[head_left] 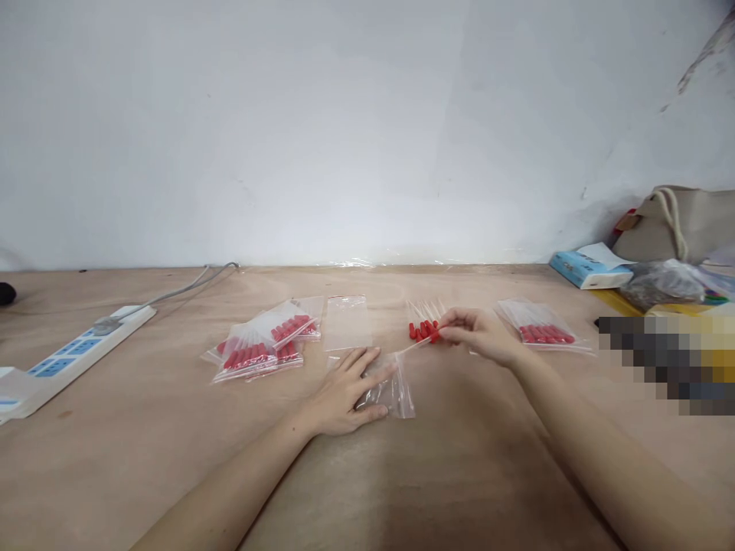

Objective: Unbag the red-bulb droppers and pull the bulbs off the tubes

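My left hand [346,394] lies with its fingers spread on a clear zip bag [396,394], pressing it to the table. Between the fingertips of my right hand [474,333] is the red end of a thin pale stick [418,344]. The stick slants down to the left, its far tip by the bag's mouth; whether it is inside I cannot tell. Close behind it lies a row of several red-ended sticks [422,330]. Another flat zip bag [347,321] rests behind my left hand.
Several filled zip bags [258,348] are piled at the left, and one filled bag [537,327] lies at the right. A white power strip [80,360] stands far left. Along the right edge are a blue tissue pack [586,269] and a beige cloth bag [648,233].
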`<state>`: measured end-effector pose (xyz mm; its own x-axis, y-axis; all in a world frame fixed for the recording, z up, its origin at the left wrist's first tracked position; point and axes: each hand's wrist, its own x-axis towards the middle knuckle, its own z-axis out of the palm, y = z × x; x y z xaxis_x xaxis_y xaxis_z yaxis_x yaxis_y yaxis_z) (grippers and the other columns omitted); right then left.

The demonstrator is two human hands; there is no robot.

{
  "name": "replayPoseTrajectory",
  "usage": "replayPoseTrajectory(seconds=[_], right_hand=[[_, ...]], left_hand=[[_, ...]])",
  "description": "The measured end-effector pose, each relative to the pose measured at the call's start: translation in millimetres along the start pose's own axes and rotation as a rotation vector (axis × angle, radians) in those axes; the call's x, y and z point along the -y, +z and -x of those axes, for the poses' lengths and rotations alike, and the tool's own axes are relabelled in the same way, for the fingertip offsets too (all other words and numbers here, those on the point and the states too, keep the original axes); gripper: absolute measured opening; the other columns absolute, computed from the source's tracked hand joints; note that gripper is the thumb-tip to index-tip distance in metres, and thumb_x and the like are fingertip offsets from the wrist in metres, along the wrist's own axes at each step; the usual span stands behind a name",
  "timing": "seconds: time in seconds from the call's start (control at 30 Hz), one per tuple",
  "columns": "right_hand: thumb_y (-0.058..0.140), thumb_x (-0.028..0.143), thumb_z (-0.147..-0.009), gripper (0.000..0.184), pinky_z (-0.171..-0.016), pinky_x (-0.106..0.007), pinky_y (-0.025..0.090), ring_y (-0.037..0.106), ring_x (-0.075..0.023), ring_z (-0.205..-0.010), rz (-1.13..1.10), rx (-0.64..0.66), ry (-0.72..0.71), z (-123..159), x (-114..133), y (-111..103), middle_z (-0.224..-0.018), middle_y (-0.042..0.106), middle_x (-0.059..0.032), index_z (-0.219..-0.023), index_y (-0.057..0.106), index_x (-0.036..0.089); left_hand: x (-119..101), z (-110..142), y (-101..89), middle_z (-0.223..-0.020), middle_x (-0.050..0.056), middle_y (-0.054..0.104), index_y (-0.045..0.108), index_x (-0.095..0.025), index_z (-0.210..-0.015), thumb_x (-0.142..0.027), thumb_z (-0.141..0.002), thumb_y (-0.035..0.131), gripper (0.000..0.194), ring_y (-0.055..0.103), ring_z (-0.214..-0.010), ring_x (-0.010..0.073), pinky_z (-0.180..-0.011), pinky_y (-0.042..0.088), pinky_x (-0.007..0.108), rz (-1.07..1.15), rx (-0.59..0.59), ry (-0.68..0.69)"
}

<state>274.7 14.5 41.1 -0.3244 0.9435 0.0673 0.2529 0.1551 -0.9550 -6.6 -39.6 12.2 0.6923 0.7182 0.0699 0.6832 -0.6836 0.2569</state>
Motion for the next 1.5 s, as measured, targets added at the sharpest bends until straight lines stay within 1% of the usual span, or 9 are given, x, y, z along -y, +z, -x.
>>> replayPoseTrajectory(seconds=[0.13, 0.3, 0.5, 0.67, 0.87, 1.07, 1.2, 1.3, 1.5], right_hand=[[0.069, 0.04, -0.061, 0.028, -0.056, -0.024, 0.044, 0.054, -0.0095, -0.056, -0.122, -0.42, -0.082, -6, -2, -29, -0.067, 0.063, -0.001, -0.072, 0.058, 0.017], [0.065, 0.043, -0.064, 0.03, -0.068, -0.031, 0.048, 0.06, -0.0159, -0.071, 0.121, -0.752, -0.218, -14, -20, -20, -0.078, 0.066, -0.0049, -0.08, 0.061, 0.018], [0.053, 0.039, -0.074, 0.022, -0.074, -0.031, 0.045, 0.06, -0.0168, -0.077, 0.57, -0.645, -0.292, -15, -42, 5, -0.082, 0.067, -0.0018, -0.083, 0.065, 0.022], [0.05, 0.042, -0.076, 0.024, -0.074, -0.033, 0.04, 0.058, -0.019, -0.08, 0.783, -0.503, -0.217, -12, -43, 15, -0.079, 0.067, -0.0012, -0.081, 0.066, 0.024], [0.055, 0.044, -0.072, 0.03, -0.074, -0.033, 0.031, 0.054, -0.021, -0.088, 0.95, -0.426, -0.178, -8, -35, 20, -0.088, 0.064, -0.0018, -0.096, 0.062, 0.028], [0.05, 0.036, -0.078, 0.023, -0.073, -0.033, 0.027, 0.053, -0.0203, -0.087, 0.986, -0.376, -0.184, -8, -34, 18, -0.086, 0.064, -0.0018, -0.096, 0.063, 0.03], [0.047, 0.037, -0.081, 0.024, -0.076, -0.035, 0.027, 0.054, -0.0214, -0.086, 0.999, -0.416, -0.184, -10, -35, 19, -0.086, 0.066, -0.0032, -0.094, 0.064, 0.025], [0.047, 0.04, -0.081, 0.025, -0.078, -0.036, 0.026, 0.053, -0.0216, -0.085, 1.001, -0.459, -0.186, -11, -37, 22, -0.085, 0.066, -0.0032, -0.091, 0.065, 0.025], [0.047, 0.045, -0.083, 0.027, -0.078, -0.037, 0.023, 0.051, -0.0202, -0.081, 1.022, -0.518, -0.225, -12, -39, 28, -0.075, 0.063, -0.003, -0.087, 0.067, 0.028]], left_hand=[[-5, 3, -1.5, -0.148, 0.001, 0.002, 0.021, -0.039, -0.135, -0.057, -0.084, 0.034, 0.056, 0.004, -0.134, 0.0329, -0.105, 0.01, 0.055, -0.045, 0.082, -0.004], [-12, 1, 2.5, -0.147, 0.0, 0.016, 0.029, -0.039, -0.133, -0.04, -0.09, 0.029, 0.043, 0.011, -0.134, 0.028, -0.104, 0.012, 0.054, 0.015, 0.027, -0.136], [-11, -7, 2.7, -0.125, 0.005, 0.046, 0.052, -0.026, -0.114, -0.008, -0.07, 0.044, 0.048, 0.039, -0.116, 0.0221, -0.097, 0.03, 0.042, 0.244, -0.172, -0.36], [-6, -5, -13.4, -0.094, 0.003, 0.054, 0.057, -0.02, -0.085, -0.023, -0.064, 0.062, 0.022, 0.052, -0.083, 0.018, -0.074, 0.041, 0.031, 0.308, -0.174, -0.461], [9, -3, -15.9, -0.061, -0.004, 0.049, 0.057, -0.018, -0.069, -0.037, -0.055, 0.07, 0.027, 0.045, -0.059, 0.0119, -0.053, 0.032, 0.022, 0.415, -0.109, -0.504], [20, -5, -17.3, -0.054, -0.005, 0.046, 0.064, -0.016, -0.086, -0.033, -0.065, 0.061, 0.027, 0.041, -0.051, 0.0094, -0.049, 0.03, 0.02, 0.584, -0.161, -0.501], [28, -10, -21.2, -0.059, -0.002, 0.052, 0.063, -0.014, -0.098, -0.037, -0.071, 0.056, 0.035, 0.046, -0.053, 0.0111, -0.053, 0.037, 0.023, 0.588, -0.394, -0.552], [41, -17, -20.9, -0.082, 0.005, 0.06, 0.061, -0.014, -0.103, -0.034, -0.075, 0.053, 0.036, 0.053, -0.064, 0.0139, -0.063, 0.044, 0.028, 0.427, -0.561, -0.55], [52, -34, -21.2, -0.128, 0.013, 0.041, 0.057, -0.015, -0.109, -0.018, -0.076, 0.051, 0.033, 0.045, -0.111, 0.0282, -0.096, 0.036, 0.044, -0.133, -0.586, -0.492]])
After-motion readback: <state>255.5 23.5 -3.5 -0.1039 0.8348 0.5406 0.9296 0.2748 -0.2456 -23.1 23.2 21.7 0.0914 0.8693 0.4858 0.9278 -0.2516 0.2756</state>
